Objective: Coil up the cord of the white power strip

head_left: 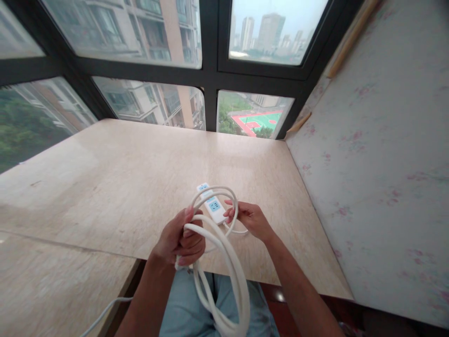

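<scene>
A white power strip point(216, 211) with blue socket faces lies on the stone-look sill, pointing away from me. Its long white cord point(235, 267) is gathered in loops. My left hand point(187, 241) is closed around the coiled cord, and part of the bundle hangs down over my lap. What looks like the plug end pokes out below that fist, but its shape is unclear. My right hand point(248, 216) is at the right side of the upper loop, by the near end of the strip. Its thumb and fingers are closed on the cord there.
The sill point(105, 173) runs up to dark-framed windows point(210, 70). A floral papered wall point(379, 164) closes off the right side. At lower left the surface steps at a corner edge point(138, 269), with another thin white cable point(105, 311) there. My legs are under the front edge.
</scene>
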The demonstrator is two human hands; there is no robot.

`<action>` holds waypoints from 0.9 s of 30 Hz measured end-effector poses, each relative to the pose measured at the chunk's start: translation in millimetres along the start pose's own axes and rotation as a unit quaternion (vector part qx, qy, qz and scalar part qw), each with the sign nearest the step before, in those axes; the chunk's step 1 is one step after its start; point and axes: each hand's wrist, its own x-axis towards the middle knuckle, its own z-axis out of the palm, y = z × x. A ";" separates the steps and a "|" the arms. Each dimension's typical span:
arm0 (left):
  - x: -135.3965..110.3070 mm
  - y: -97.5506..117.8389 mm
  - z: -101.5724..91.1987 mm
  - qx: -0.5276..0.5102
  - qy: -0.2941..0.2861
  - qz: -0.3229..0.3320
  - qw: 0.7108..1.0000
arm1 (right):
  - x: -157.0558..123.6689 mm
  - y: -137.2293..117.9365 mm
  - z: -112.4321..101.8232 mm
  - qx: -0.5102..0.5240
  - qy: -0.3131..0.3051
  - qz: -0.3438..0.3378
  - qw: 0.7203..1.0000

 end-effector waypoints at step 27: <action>16.9 26.1 34.1 0.071 0.005 0.034 0.997 | -8.7 -4.4 -28.1 0.053 -0.061 0.041 0.996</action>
